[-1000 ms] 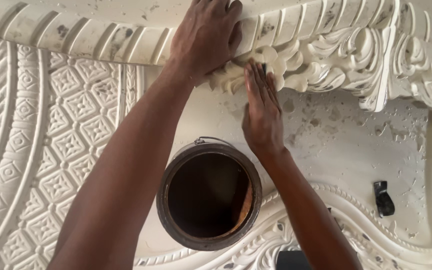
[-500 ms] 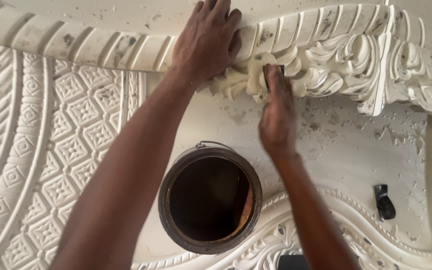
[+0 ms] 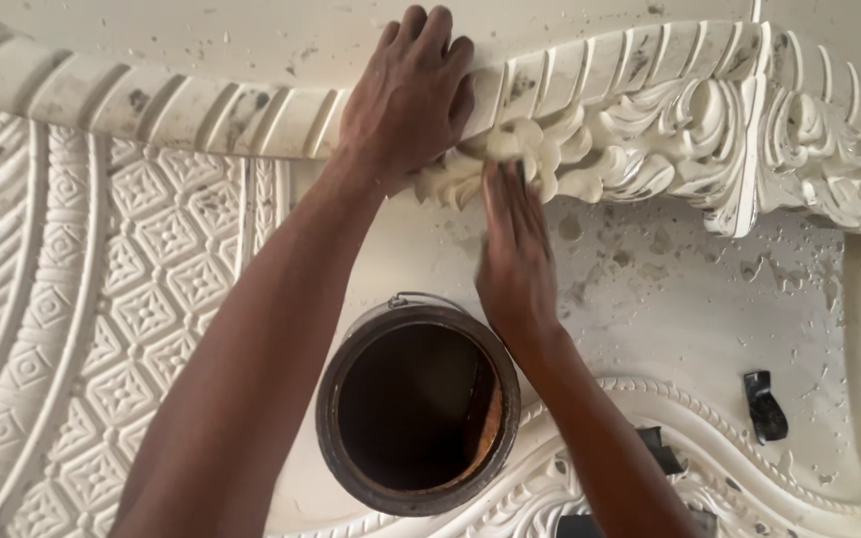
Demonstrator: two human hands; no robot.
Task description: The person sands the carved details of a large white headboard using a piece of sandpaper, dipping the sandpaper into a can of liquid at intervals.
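My right hand has slid left along the carved white molding, fingers flat and holding nothing I can see, my left hand grips its top edge; pressing hard could snap a curl.

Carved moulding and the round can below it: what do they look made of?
Carved moulding: looks like wood or plaster under matte off-white paint; dark chips show through at worn spots, so the base stays open. Round can: likely metal, with a thin dark rusty-brown rim, a wire handle and a stained inside.
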